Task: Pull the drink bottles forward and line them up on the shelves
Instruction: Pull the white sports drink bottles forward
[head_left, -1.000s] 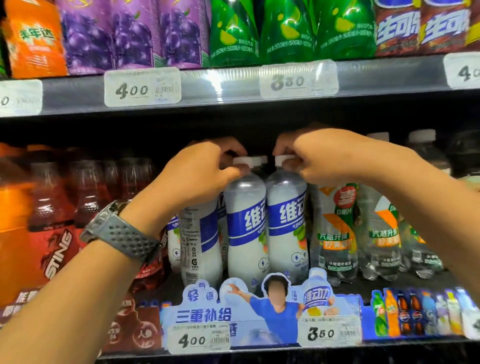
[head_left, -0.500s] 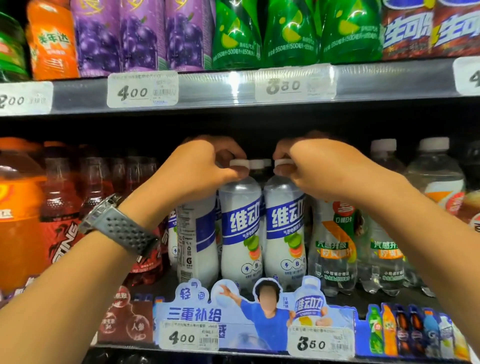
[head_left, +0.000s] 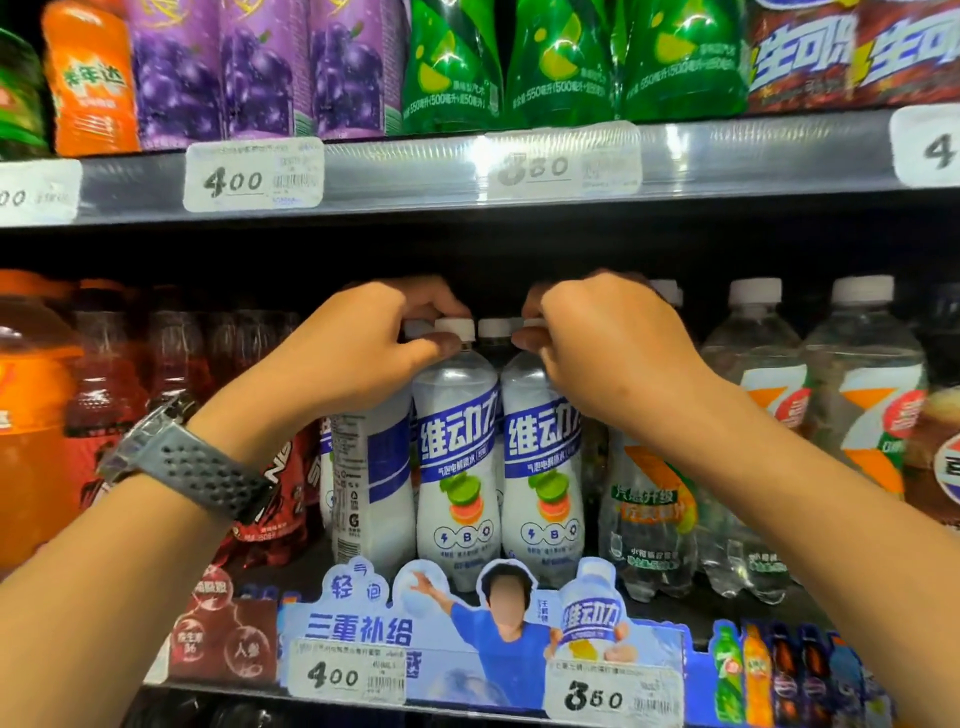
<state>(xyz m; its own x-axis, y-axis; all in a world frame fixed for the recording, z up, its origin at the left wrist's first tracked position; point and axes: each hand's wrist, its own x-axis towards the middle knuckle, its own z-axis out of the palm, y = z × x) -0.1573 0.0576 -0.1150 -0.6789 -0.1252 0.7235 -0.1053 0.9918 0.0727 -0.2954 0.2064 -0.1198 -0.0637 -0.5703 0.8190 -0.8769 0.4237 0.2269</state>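
Because each hand pinches only a cap, the left hand (head_left: 358, 343) on the left white-and-blue bottle (head_left: 454, 457) and the right hand (head_left: 608, 338) on the right white-and-blue bottle (head_left: 540, 467), both standing just below the knuckles, a sharp tug could tip either over the cardboard promo strip (head_left: 363, 629) beneath the wrists, or knock the back-turned bottle (head_left: 371, 478) under the left palm.

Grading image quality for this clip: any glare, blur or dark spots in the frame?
Head view: glare washes out the middle price tag on the upper shelf rail; the recess behind the white bottles is near black; the orange bottle at left looks blurred.
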